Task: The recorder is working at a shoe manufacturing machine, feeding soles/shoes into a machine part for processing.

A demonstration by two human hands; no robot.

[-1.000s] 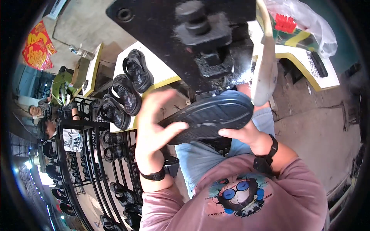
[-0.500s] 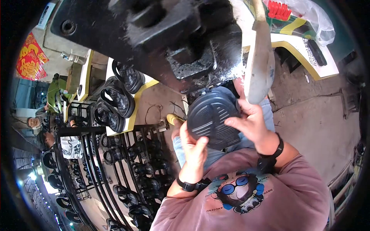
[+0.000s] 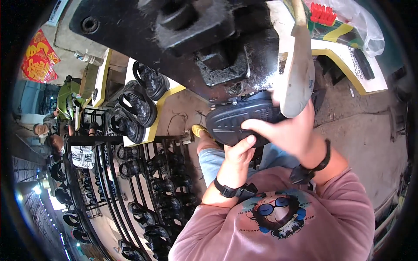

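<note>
A black sandal, its ribbed sole turned up toward me, lies between my hands just under the dark metal machine head. My left hand grips its near edge, thumb on top and the other fingers hidden beneath. Across the sole reaches the thumb of my right hand; that hand is partly smeared by motion, and its other fingers are hidden behind the sandal and a pale worn lever. The far edge of the sandal meets the underside of the machine.
Several black sandals stand on a white, yellow-edged table at the left. Below it, black metal racks carry more sandals. On the right table lie a black strip and red clips. People are at the far left.
The sandal has turned and moved up against the machine, its sole now more tilted. My right hand has shifted up and right; my left has moved right along the near edge.
</note>
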